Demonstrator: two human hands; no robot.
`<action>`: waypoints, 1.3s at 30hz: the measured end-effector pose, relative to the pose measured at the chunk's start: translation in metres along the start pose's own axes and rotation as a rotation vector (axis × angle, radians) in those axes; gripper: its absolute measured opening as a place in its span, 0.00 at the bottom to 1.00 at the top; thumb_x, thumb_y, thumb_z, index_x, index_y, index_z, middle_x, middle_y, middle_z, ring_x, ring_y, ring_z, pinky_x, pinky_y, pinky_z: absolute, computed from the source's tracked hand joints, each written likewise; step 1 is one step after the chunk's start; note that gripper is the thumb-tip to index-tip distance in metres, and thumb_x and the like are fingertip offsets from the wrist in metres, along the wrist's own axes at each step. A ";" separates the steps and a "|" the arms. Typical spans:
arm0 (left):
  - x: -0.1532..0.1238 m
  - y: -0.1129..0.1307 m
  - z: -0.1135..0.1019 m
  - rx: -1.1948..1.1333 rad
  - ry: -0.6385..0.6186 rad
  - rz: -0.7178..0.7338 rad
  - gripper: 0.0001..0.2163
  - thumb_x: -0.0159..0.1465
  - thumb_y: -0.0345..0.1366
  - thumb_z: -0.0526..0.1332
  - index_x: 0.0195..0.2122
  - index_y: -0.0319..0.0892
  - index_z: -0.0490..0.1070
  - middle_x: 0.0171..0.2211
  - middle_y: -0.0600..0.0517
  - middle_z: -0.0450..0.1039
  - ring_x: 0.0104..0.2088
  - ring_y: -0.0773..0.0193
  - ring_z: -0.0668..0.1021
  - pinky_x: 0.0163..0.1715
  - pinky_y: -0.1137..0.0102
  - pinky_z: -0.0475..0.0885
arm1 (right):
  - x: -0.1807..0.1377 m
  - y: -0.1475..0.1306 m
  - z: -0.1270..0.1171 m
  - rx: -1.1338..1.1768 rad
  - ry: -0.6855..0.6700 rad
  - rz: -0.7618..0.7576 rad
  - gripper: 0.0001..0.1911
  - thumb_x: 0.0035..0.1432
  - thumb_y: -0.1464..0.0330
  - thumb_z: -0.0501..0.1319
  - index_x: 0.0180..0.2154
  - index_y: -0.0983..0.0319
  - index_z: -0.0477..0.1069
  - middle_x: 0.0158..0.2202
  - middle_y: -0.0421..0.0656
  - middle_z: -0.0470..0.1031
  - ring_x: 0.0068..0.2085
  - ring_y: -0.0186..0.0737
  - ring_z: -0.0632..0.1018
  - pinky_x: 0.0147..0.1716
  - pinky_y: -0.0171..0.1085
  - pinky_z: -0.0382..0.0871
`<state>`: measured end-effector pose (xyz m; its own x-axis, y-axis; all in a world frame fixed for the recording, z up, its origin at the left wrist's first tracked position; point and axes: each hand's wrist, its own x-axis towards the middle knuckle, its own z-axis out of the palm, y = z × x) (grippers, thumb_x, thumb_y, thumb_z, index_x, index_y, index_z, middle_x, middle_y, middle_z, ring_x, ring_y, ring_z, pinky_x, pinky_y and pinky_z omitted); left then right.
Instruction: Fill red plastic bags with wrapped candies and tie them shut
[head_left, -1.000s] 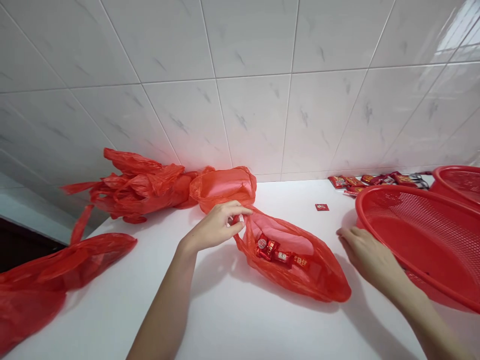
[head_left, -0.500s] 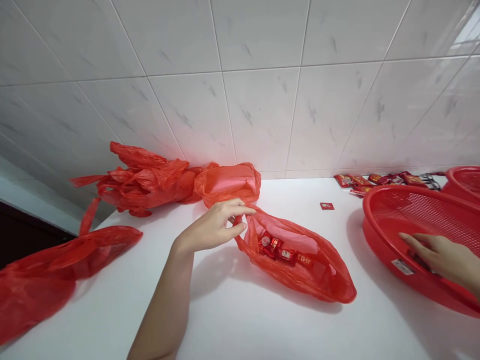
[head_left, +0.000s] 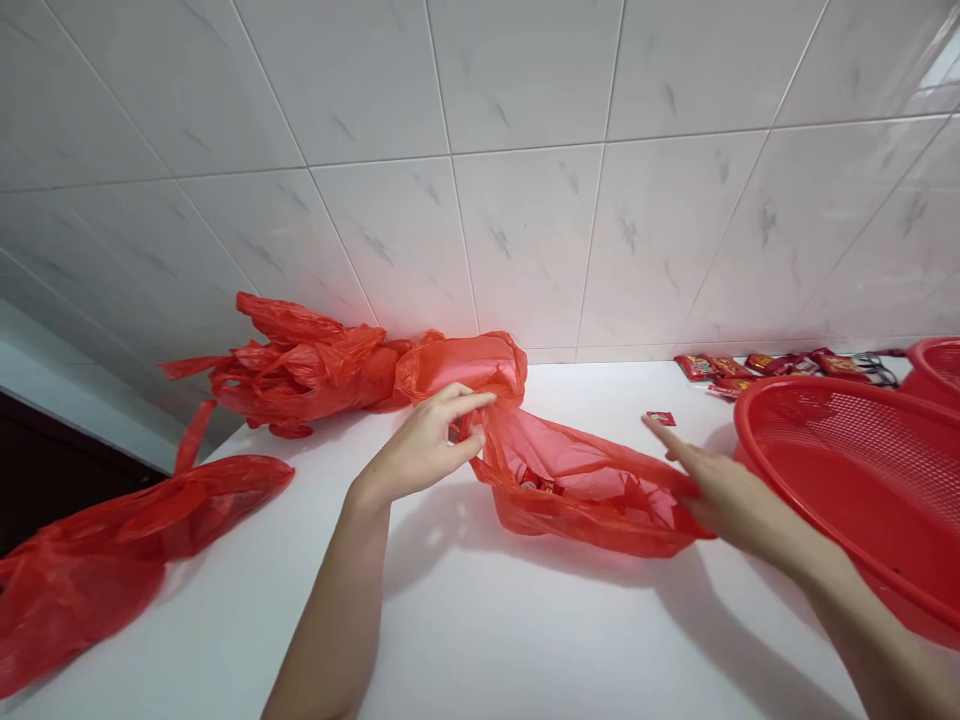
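The left hand (head_left: 427, 450) and right hand (head_left: 727, 500) are apart, a red plastic bag (head_left: 592, 525) between them on a white table (head_left: 465, 650). The left pinches its left edge; the right touches its right end, gripping or not, I cannot tell. Red-wrapped packets (head_left: 541, 482) show inside.

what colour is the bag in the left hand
The bag is see-through red, best seen in the head view.

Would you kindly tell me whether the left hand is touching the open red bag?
Touching: the head view shows the left hand gripping the open red bag by its rim.
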<state>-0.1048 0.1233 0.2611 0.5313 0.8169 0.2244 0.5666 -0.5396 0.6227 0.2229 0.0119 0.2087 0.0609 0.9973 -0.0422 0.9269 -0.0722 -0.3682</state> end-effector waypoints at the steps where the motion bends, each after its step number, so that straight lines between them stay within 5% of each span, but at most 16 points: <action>1: 0.000 -0.001 -0.001 -0.014 0.041 -0.004 0.21 0.62 0.38 0.59 0.57 0.48 0.75 0.39 0.51 0.71 0.33 0.66 0.75 0.33 0.69 0.75 | 0.006 0.003 -0.012 0.131 0.024 0.007 0.44 0.51 0.74 0.57 0.70 0.55 0.54 0.41 0.50 0.80 0.30 0.44 0.80 0.24 0.36 0.70; 4: 0.001 -0.002 -0.005 -0.145 0.184 -0.016 0.20 0.60 0.36 0.61 0.55 0.46 0.76 0.45 0.49 0.72 0.29 0.69 0.75 0.29 0.70 0.76 | 0.018 0.006 -0.049 0.500 0.095 -0.067 0.38 0.51 0.66 0.62 0.64 0.54 0.62 0.44 0.49 0.79 0.37 0.48 0.82 0.30 0.40 0.76; 8: 0.001 0.003 -0.011 -0.389 0.433 -0.005 0.16 0.57 0.35 0.65 0.48 0.44 0.78 0.54 0.47 0.70 0.25 0.73 0.76 0.31 0.69 0.78 | 0.029 -0.002 -0.072 0.480 0.318 -0.001 0.24 0.46 0.65 0.64 0.48 0.57 0.75 0.34 0.45 0.78 0.35 0.48 0.80 0.29 0.41 0.74; 15: 0.002 0.009 -0.010 -0.596 0.662 0.158 0.05 0.56 0.33 0.68 0.35 0.43 0.79 0.48 0.49 0.77 0.35 0.64 0.81 0.43 0.63 0.79 | 0.047 -0.023 -0.065 0.805 0.096 -0.156 0.15 0.52 0.60 0.66 0.40 0.61 0.75 0.27 0.43 0.79 0.30 0.42 0.78 0.29 0.39 0.71; 22: 0.003 0.032 0.012 -0.214 0.485 0.357 0.05 0.61 0.32 0.64 0.31 0.48 0.79 0.36 0.53 0.82 0.51 0.54 0.78 0.63 0.49 0.63 | 0.065 -0.051 -0.047 1.118 0.002 -0.193 0.20 0.49 0.52 0.69 0.28 0.60 0.68 0.22 0.38 0.69 0.23 0.33 0.70 0.23 0.34 0.65; 26: 0.008 0.046 0.034 0.043 0.182 0.298 0.07 0.64 0.35 0.61 0.34 0.50 0.80 0.38 0.55 0.83 0.58 0.51 0.73 0.68 0.41 0.40 | 0.072 -0.060 -0.037 1.270 -0.044 -0.178 0.22 0.48 0.51 0.70 0.27 0.61 0.68 0.22 0.35 0.67 0.22 0.30 0.68 0.23 0.33 0.64; 29: 0.017 0.051 0.050 0.102 0.007 0.216 0.10 0.68 0.41 0.58 0.39 0.50 0.79 0.42 0.54 0.82 0.61 0.50 0.69 0.68 0.40 0.33 | 0.072 -0.063 -0.032 1.291 -0.068 -0.203 0.20 0.51 0.52 0.69 0.29 0.61 0.69 0.24 0.36 0.68 0.23 0.31 0.69 0.24 0.33 0.65; 32: 0.029 0.054 0.064 0.080 -0.009 0.142 0.15 0.71 0.47 0.53 0.43 0.47 0.77 0.46 0.51 0.80 0.65 0.47 0.65 0.68 0.38 0.34 | 0.070 -0.064 -0.032 1.290 -0.077 -0.245 0.19 0.53 0.53 0.69 0.33 0.61 0.70 0.27 0.38 0.71 0.27 0.33 0.72 0.28 0.34 0.68; 35: 0.041 0.057 0.068 -0.013 0.017 0.122 0.13 0.70 0.46 0.56 0.39 0.45 0.77 0.40 0.50 0.80 0.59 0.49 0.70 0.69 0.40 0.39 | 0.068 -0.062 -0.033 1.256 -0.066 -0.288 0.19 0.52 0.55 0.71 0.37 0.61 0.71 0.31 0.40 0.74 0.30 0.35 0.74 0.29 0.35 0.69; 39: 0.053 0.062 0.050 -0.281 0.131 0.102 0.08 0.64 0.40 0.62 0.32 0.43 0.78 0.35 0.51 0.80 0.44 0.56 0.78 0.59 0.54 0.65 | 0.066 -0.053 -0.036 1.154 0.042 -0.303 0.22 0.51 0.56 0.73 0.43 0.61 0.72 0.29 0.39 0.74 0.25 0.33 0.70 0.23 0.34 0.65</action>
<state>-0.0104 0.1228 0.2740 0.4803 0.7907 0.3795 0.3093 -0.5576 0.7703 0.1913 0.0824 0.2585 -0.0712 0.9745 0.2127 0.0271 0.2150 -0.9762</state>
